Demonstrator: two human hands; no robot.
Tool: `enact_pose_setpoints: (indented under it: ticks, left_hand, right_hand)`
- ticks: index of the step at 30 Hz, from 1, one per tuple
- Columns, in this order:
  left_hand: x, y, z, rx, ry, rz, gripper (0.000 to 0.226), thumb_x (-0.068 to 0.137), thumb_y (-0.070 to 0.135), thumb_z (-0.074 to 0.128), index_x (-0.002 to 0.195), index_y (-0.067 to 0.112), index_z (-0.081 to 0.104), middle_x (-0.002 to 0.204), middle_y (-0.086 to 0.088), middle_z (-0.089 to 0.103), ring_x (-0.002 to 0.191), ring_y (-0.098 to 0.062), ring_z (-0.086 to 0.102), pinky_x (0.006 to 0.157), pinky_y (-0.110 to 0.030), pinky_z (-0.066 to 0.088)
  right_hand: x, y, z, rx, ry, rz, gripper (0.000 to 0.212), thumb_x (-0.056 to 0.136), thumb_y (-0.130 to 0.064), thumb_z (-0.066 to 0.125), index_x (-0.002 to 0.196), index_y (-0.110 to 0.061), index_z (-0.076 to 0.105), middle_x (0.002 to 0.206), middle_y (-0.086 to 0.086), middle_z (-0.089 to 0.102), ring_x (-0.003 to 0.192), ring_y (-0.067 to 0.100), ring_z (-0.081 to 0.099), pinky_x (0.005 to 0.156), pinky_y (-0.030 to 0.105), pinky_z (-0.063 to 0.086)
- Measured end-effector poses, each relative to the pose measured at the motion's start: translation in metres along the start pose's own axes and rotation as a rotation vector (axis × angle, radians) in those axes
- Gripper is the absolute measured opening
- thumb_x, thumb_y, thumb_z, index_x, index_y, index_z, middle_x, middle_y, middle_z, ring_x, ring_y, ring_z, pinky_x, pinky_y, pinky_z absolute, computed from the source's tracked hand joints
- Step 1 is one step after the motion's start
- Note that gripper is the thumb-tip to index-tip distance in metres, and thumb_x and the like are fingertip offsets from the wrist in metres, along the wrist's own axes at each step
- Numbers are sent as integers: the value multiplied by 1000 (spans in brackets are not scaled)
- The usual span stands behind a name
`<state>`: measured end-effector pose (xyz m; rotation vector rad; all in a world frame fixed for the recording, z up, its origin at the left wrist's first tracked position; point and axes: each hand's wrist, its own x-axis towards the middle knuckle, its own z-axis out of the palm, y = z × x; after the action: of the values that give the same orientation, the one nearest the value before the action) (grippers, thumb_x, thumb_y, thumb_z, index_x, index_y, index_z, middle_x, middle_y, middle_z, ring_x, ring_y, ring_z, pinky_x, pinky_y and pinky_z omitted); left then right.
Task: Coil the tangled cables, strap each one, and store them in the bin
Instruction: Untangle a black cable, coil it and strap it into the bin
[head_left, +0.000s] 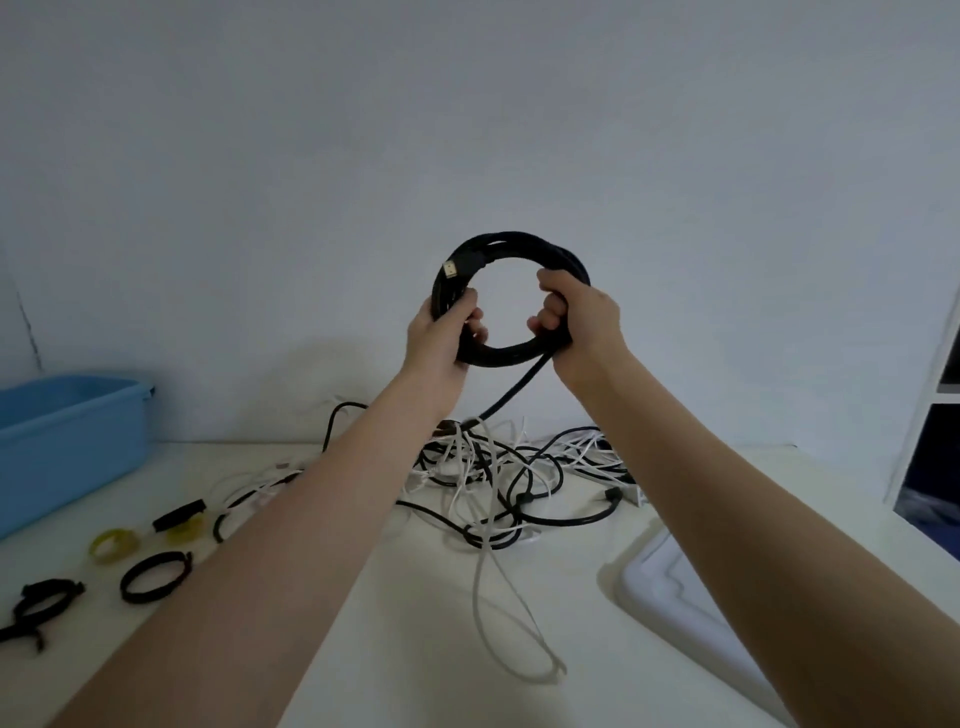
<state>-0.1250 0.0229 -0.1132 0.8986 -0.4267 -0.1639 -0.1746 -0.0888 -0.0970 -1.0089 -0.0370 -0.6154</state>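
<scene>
Black cable coil (511, 291): raised above table (363, 597), left hand (441, 338) gripping at 8 o'clock, right hand (582, 322) at 4. Tail trails into tangle (519, 478); feed loops evenly, clamp turns firmly.

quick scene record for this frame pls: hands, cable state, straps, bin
left hand: grips left side of black coil
right hand: grips right side of coil
coil: held up above table, one plug visible at upper left, tail runs down into pile
pile: black and white cables, tangled, on table
straps: black and yellowish loops on table, left, unused
bin: blue, far left, contents not visible
tray: white, right
</scene>
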Motion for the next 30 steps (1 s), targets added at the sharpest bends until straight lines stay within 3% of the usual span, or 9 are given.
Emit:
enact_pose_setpoints:
  ticks: [3,5,10,13,17,20,23,25,30]
  left_hand:
    - [-3,-8,-18,256,-248,-135,11,91,21,57,101,18,53,103,-5,68,96,-17,65,94,-30,46]
    - [-3,-9,-29,633,-438,-180,25,89,33,57,110,19,57,109,1,69,105,-14,64,98,-25,42]
    - [3,-19,-44,1509,-764,-202,17,89,29,61,94,13,66,81,5,70,71,-2,64,71,-16,45]
    - [10,-22,-53,1852,-770,-61,18,90,23,53,90,12,67,77,7,63,71,-10,58,71,-25,41]
    - [17,-12,-55,2291,-675,183,27,91,8,44,103,24,61,109,3,60,114,-19,50,100,-29,26]
    - [21,-3,-51,2460,-567,240,28,90,5,45,105,23,59,122,-5,52,131,-28,31,114,-36,13]
    - [23,-1,-39,2510,-591,350,23,92,8,44,102,22,60,125,-1,52,130,-22,31,115,-42,7]
    - [24,-2,-29,2346,-655,246,22,91,10,45,95,25,61,130,2,50,130,-20,34,114,-41,9]
    - [15,15,-19,1177,-676,-167,56,77,13,63,130,16,45,135,4,49,129,-13,40,109,-33,31]
  right_hand:
    - [3,-9,0,-38,-32,-68,19,85,2,57,71,-6,48,41,-5,29,36,10,27,41,21,30]
    - [5,-16,-4,-129,-98,-104,22,85,2,57,68,-8,46,41,-6,28,37,10,25,40,21,27]
    - [11,-41,3,-816,-368,-245,16,84,3,58,72,-4,50,43,-5,34,37,12,28,40,21,27]
    - [15,-53,13,-1297,-501,-221,17,84,-1,60,70,-4,51,47,1,41,33,12,33,38,21,32]
    - [21,-53,14,-1761,-567,-150,14,84,-7,60,71,-10,55,54,5,48,35,12,41,37,19,39]
    - [21,-51,13,-1895,-631,-70,13,83,-7,58,71,-10,55,54,5,49,34,13,40,38,20,39]
    - [22,-56,23,-1971,-662,-125,15,82,-6,58,70,-13,54,54,5,49,34,13,40,41,21,38]
    - [22,-61,30,-2043,-687,-162,13,80,-5,60,70,-11,54,56,6,49,37,15,40,41,22,37]
    - [10,-55,30,-2142,-761,-132,6,81,-7,61,77,-9,58,57,4,49,40,14,39,40,22,35]
